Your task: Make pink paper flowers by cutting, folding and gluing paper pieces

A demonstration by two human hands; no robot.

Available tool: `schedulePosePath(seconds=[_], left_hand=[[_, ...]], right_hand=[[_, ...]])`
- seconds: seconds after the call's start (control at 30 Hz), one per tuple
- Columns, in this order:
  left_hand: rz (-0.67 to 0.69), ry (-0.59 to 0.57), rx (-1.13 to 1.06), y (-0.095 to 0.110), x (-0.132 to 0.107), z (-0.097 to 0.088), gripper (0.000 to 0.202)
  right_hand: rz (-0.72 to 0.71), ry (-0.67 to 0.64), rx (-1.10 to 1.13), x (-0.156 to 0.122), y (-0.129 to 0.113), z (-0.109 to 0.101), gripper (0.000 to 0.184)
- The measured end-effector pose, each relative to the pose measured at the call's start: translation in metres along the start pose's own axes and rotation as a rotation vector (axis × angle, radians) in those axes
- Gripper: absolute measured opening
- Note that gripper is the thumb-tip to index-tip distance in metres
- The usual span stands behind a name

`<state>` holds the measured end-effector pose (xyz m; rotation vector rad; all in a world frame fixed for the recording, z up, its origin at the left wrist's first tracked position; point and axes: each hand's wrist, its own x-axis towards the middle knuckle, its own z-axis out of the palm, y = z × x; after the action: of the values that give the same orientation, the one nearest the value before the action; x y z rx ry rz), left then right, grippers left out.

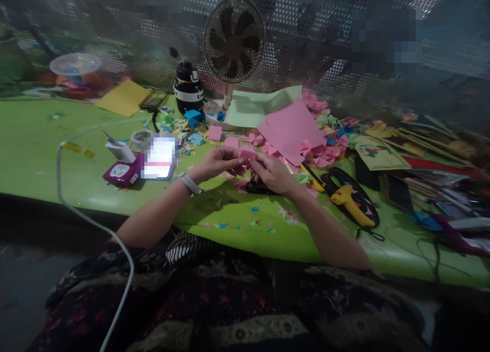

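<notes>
Between my two hands, above the green table (153, 205), is a small piece of pink paper (248, 153). My left hand (220, 164) pinches its left side, with a pale watch band on the wrist. On the other side, the fingers of my right hand (272, 172) are closed on the paper's lower right edge. A dark object (262, 188), whose kind I cannot make out, lies beneath my right hand. Small pink paper pieces surround it, and a large pink sheet (293, 130) rests just behind my hands.
A glue gun (352, 205) with a yellow body and a yellow-handled cutter (312, 177) lie to the right. A lit phone (160, 157), a purple power socket (121, 172) and a white cable (128, 260) are left. A fan (234, 40) and black bottle (188, 89) stand behind.
</notes>
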<state>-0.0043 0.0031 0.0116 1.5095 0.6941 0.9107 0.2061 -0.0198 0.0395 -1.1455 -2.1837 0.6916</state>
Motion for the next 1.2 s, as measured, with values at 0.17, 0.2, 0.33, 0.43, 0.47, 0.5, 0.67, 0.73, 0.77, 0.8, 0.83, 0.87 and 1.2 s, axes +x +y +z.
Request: schedulePosePath(seconds=[0.17,0.2,0.33,0.43,0.47,0.5,0.67,0.73,0.77,0.8,0.83,0.87,1.2], left_hand=[[0.008,0.024,-0.016,0.004,-0.001,-0.002,0.045],[0.019,0.029,-0.022,0.004,-0.001,-0.003,0.045],[0.06,0.056,-0.018,0.002,-0.001,-0.004,0.042],[0.075,0.096,0.008,0.0,0.0,-0.003,0.041],[0.079,0.113,0.017,0.0,0.0,-0.002,0.041],[0.086,0.13,0.027,-0.001,0.001,-0.002,0.041],[0.122,0.21,0.096,-0.004,0.002,0.003,0.036],[0.125,0.239,0.078,-0.005,0.003,0.003,0.036],[0.131,0.264,0.052,-0.006,0.003,0.002,0.037],[0.14,0.297,0.018,-0.006,0.004,0.0,0.038],[0.15,0.341,-0.021,-0.006,0.004,-0.002,0.038],[0.157,0.389,-0.06,-0.006,0.005,-0.005,0.037],[-0.026,0.467,-0.232,-0.002,0.005,-0.003,0.03]], right_hand=[[-0.011,0.002,-0.023,0.0,-0.002,-0.003,0.026],[-0.02,-0.004,-0.01,0.0,-0.002,-0.004,0.025],[-0.035,-0.016,0.019,0.0,-0.004,-0.005,0.022],[0.003,-0.015,0.01,0.0,-0.003,-0.004,0.02],[0.01,-0.013,0.006,0.0,-0.003,-0.003,0.02],[0.01,-0.01,0.001,0.001,-0.002,-0.002,0.02],[-0.019,-0.009,0.003,0.003,0.0,0.001,0.023],[-0.023,-0.017,0.038,0.004,0.002,-0.001,0.022],[-0.019,-0.015,0.064,0.004,0.004,-0.004,0.021],[-0.007,-0.004,0.095,0.004,0.006,-0.008,0.021],[0.011,0.02,0.128,0.004,0.009,-0.013,0.021],[0.035,0.057,0.156,0.004,0.012,-0.02,0.022],[0.293,0.081,-0.092,0.003,0.049,-0.071,0.018]])
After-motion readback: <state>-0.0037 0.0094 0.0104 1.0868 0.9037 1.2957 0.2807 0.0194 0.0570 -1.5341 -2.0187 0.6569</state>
